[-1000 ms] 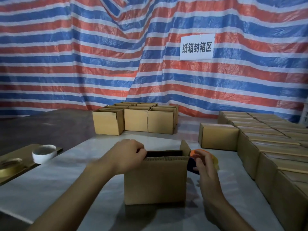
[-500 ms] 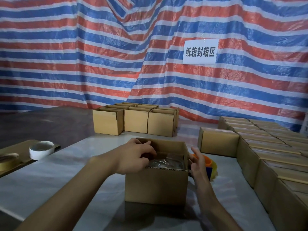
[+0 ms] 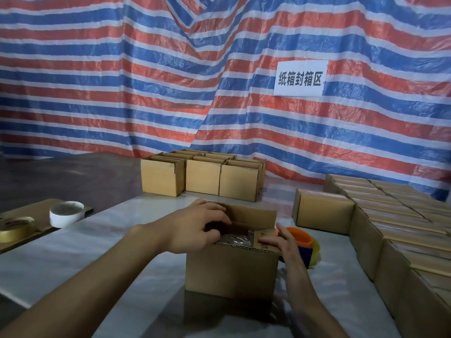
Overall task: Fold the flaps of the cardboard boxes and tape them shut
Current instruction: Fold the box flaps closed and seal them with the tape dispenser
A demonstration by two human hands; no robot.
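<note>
A red, blue and white striped tarpaulin [image 3: 122,93] hangs as the whole back wall, creased into slanting folds. A white paper sign [image 3: 299,78] with black Chinese characters is fixed to it. Below the sign stretches a table [image 3: 102,252] under a pale, glossy cover with a dull sheen. Lower down, far left of the sign, lies a dark brown surface [image 3: 61,176], floor or tabletop unclear. The light is dim.
</note>
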